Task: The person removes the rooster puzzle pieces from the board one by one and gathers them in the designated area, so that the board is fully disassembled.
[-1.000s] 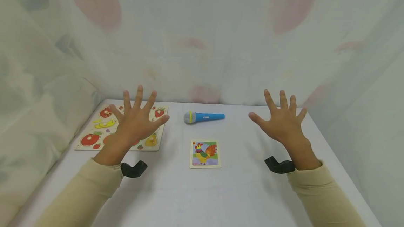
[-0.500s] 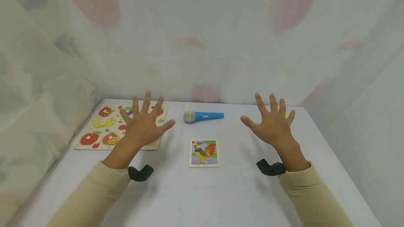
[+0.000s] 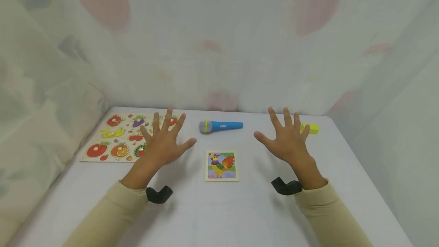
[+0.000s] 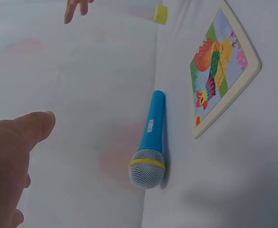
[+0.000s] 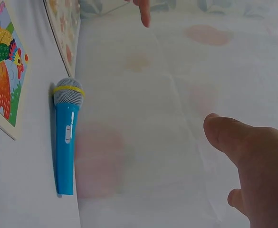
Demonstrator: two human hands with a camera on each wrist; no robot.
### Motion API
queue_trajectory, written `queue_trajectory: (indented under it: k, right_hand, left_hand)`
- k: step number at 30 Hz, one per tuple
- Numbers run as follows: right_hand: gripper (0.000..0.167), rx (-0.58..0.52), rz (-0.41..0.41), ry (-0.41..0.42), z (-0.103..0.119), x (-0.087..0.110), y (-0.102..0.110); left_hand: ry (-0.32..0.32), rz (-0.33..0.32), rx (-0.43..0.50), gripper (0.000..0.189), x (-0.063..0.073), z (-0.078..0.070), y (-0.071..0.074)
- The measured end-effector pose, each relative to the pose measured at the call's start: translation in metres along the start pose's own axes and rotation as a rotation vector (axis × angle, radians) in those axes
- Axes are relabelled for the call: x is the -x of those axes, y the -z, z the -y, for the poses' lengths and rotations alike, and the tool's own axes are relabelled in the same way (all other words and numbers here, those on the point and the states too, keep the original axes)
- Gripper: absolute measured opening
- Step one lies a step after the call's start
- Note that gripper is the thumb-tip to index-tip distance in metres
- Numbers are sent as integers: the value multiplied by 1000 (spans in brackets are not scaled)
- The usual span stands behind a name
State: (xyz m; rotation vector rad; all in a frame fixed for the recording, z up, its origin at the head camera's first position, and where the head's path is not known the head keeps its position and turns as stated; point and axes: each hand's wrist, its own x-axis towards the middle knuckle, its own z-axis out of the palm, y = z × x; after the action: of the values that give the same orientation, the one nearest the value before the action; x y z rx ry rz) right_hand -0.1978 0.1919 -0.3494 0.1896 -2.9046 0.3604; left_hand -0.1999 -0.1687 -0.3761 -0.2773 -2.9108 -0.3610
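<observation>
My left hand (image 3: 162, 144) is held over the table with fingers spread, overlapping the right part of a fruit puzzle board (image 3: 113, 148) in the head view. My right hand (image 3: 287, 142) hovers on the other side, fingers spread too, holding nothing. Its little finger partly covers a yellow block (image 3: 312, 128) at the back right. Between the hands lies a blue toy microphone (image 3: 226, 125) with a grey head and yellow ring. Nearer than it is a square rooster picture puzzle (image 3: 222, 166) in a cream frame. Both wrist views show the microphone (image 4: 152, 128) lying on its side.
A white cloth covers the table (image 3: 219, 212). Pale curtains with faded red prints (image 3: 219, 41) hang behind the table's back edge and along both sides. A black strap piece (image 3: 159, 194) sticks out from each sleeve cuff.
Both hands have moved inward and slightly nearer, fingers still spread. More of the fruit board's left part shows, and the yellow block has come into sight behind the right hand.
</observation>
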Motion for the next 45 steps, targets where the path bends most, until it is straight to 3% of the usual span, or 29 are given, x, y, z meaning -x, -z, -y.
queue_trajectory:
  k: [22, 32, 45]
  right_hand:
    - [95, -46, 59, 24, 13, -1, -31]
    - [93, -51, 88, 24, 18, -1, -44]
    - [90, -92, 91, 49, 23, 0, -60]
  left_hand:
    - [-75, 19, 55, 78, 15, -18, -42]
    - [-155, -2, 106, 67, 23, -25, -64]
    - [-236, 5, 189, 53, 31, -30, -83]
